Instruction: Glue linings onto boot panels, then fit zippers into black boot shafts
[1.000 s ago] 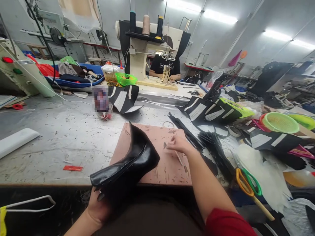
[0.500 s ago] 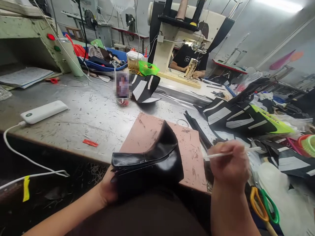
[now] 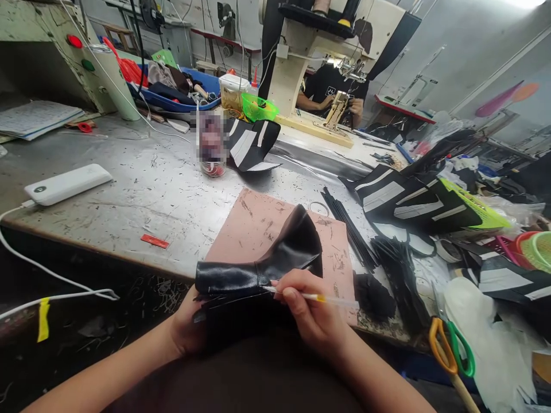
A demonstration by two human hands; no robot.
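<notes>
A glossy black leather boot upper [image 3: 232, 274] lies sideways over the near edge of a pink cutting mat [image 3: 235, 226]. My left hand [image 3: 189, 321] grips its left end from below, with the fingers partly hidden behind the leather. In my right hand [image 3: 314, 307] is a thin white pen-like stick [image 3: 338, 300] with a yellow band, pinched between thumb and fingers. Its tip meets the boot upper near the seam at the middle of the lower edge. The right part of the upper is partly covered by that hand.
Scissors [image 3: 451, 347] with orange and green handles lie at the right. Black strips [image 3: 348, 229] and cut black pieces [image 3: 413, 201] rest beyond the mat. A white power bank [image 3: 69, 183] is at the left. A person [image 3: 329, 92] works behind the sewing machine [image 3: 290, 80].
My right hand has come left and down from beyond the mat, bringing the stick's tip to the boot upper. My left hand keeps its grip. The whole view has shifted slightly.
</notes>
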